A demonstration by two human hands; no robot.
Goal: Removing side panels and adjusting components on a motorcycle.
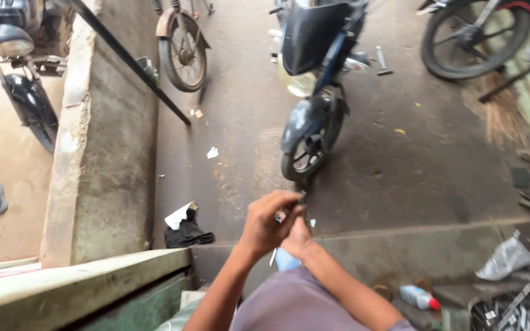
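Note:
Both my hands meet in front of me at the lower middle of the view. My left hand point(269, 222) is on top, fingers curled around a small metal part point(302, 198) whose kind I cannot tell. My right hand point(297, 240) lies under the left one and is mostly hidden; it seems to grip the same small piece from below. Beyond the hands, a blue and black motorcycle point(314, 73) stands on the concrete floor, its front wheel point(306, 150) pointing toward me.
A concrete wall point(102, 147) runs along the left, with a dark rag and white paper point(185, 230) at its foot. More motorcycle wheels point(182, 52) point(473, 37) stand behind. A plastic bottle point(418, 297), a crumpled bag point(504, 257) and a crate of tools point(513, 312) sit lower right.

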